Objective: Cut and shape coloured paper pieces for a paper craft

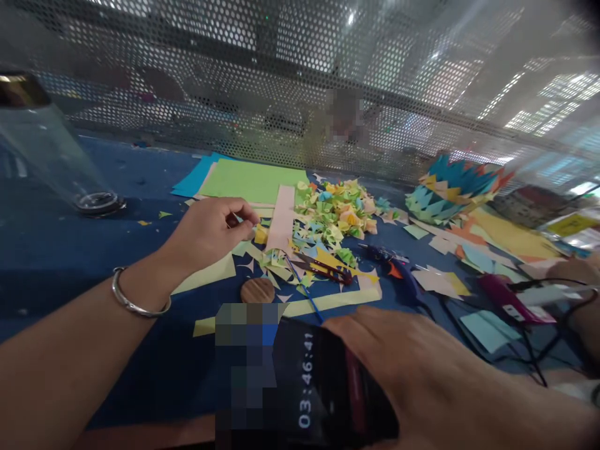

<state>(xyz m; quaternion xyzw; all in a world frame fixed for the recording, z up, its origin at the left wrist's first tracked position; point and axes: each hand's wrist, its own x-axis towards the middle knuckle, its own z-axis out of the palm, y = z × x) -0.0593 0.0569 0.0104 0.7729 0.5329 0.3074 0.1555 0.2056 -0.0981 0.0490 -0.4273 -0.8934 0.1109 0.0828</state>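
My left hand [210,230] hovers at the near left of the paper scraps. Its fingers are curled and thumb and forefinger meet; whether anything small is between them is hidden. Beside the fingertips lie a yellow scrap [261,234] and a pale pink paper strip [282,219]. In the foreground my right hand [375,344] grips a dark phone [314,375] by its side, fingers mostly out of sight. Its screen reads 03:46:41. Small scissors [323,269] rest among the scraps beyond the phone, near a thin blue stick [304,290] and a round wooden piece [257,290].
Folded paper pieces [344,209] form a pile behind the strip. Green sheets [253,178] lie at the back by a perforated metal screen [210,75]. A glass bottle [60,150] stands left. To the right are a blue glue gun [405,281], a pointed paper basket [450,190], cables and a purple device [510,300].
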